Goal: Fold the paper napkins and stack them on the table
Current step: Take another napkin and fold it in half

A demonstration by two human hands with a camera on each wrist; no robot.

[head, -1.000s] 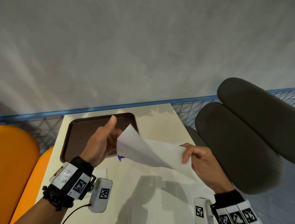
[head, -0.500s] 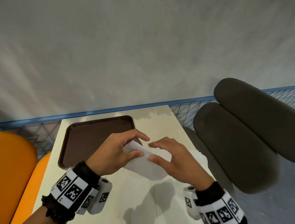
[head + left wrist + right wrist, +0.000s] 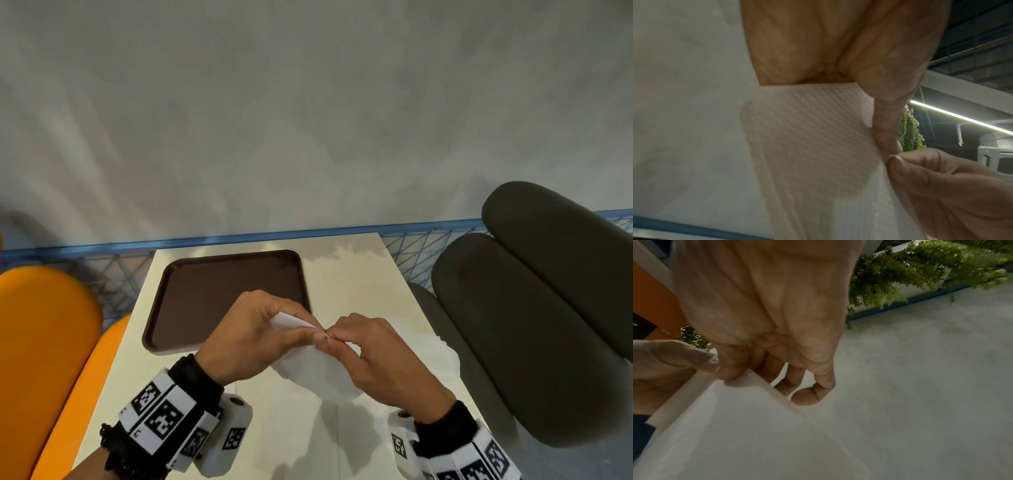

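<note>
White embossed paper napkin (image 3: pixel 310 368) held above beige table (image 3: pixel 356 274): left hand (image 3: pixel 251 337) and right hand (image 3: pixel 380 356) both pinch its top corner, fingertips touching.

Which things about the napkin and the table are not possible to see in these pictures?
- Napkin: its full shape and number of folds; in the head view the left hand and right hand cover it.
- Its pinched corner: too small in the head view, blurred in the right wrist view.
- Table: near edge cut off by the frame, so any stack there is unseen.
</note>
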